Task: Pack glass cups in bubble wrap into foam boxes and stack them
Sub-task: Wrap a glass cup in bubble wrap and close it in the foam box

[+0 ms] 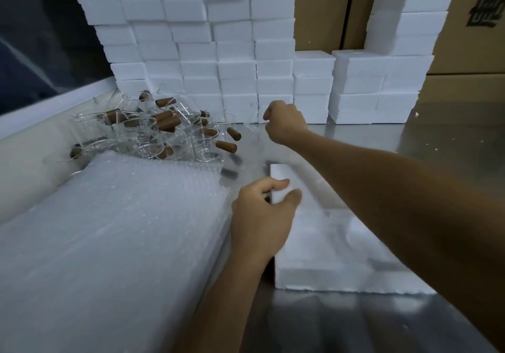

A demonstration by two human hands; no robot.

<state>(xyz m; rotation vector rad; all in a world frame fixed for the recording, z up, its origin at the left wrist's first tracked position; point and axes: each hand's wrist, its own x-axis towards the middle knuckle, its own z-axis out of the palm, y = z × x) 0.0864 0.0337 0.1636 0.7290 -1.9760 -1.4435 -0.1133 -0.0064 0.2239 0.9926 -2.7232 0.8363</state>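
Observation:
A pile of clear glass cups (164,131) with brown wooden handles lies at the back left of the metal table (396,139). My right hand (284,123) reaches out just right of the pile, fingers curled; a faint clear glass cup (255,117) shows at its fingertips. An open white foam box (322,243) lies in front of me under my right forearm. My left hand (262,210) grips its far left corner between thumb and fingers. A thick stack of bubble wrap sheets (123,229) lies left of the box.
A wall of stacked white foam boxes (218,52) fills the back, with lower stacks (377,87) to the right. Brown cardboard cartons (322,11) stand behind them. A white roll (30,158) runs along the left edge by the window.

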